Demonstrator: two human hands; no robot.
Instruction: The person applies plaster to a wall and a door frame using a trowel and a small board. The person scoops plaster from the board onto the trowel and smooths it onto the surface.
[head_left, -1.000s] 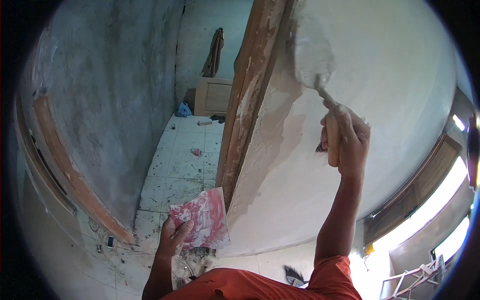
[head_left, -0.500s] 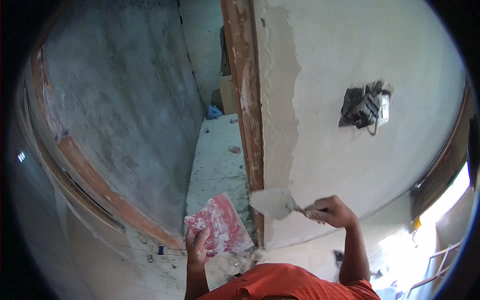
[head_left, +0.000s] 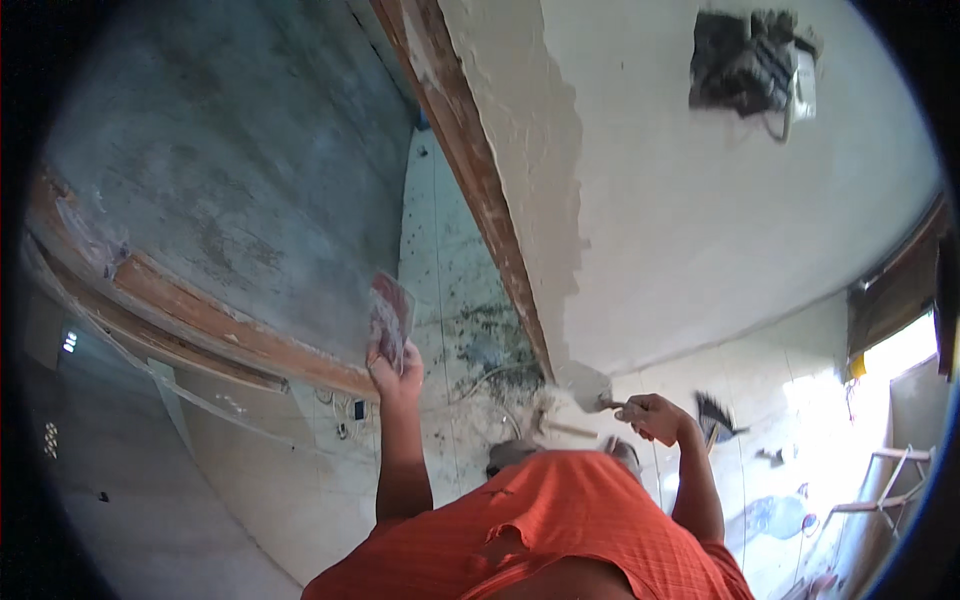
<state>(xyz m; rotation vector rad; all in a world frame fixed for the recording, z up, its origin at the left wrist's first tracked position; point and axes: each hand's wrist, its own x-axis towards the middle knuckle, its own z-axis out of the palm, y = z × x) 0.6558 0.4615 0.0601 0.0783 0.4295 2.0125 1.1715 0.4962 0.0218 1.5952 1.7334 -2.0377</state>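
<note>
My left hand [head_left: 396,362] is closed around a red board [head_left: 393,303] smeared with white plaster, now seen nearly edge-on, beside the grey wall. A trowel [head_left: 583,388] with a broad pale blade is gripped by its handle in my right hand [head_left: 652,417]. Its blade lies low by the bottom of the white wall [head_left: 680,200], near the wooden door frame [head_left: 475,170]; whether it touches the wall I cannot tell. Along the frame runs a strip of darker, rough plaster [head_left: 540,150].
A dark wall cutout [head_left: 745,65] holds a white box with a cable. A long-handled tool [head_left: 568,429] lies by my feet, a dark brush head [head_left: 714,418] to the right. Farther right are a clear plastic bottle [head_left: 775,515] and a metal frame [head_left: 885,490].
My view has tipped downward. The board has turned from its broad face to nearly edge-on and moved away from the trowel. The trowel now sits lower along the wall.
</note>
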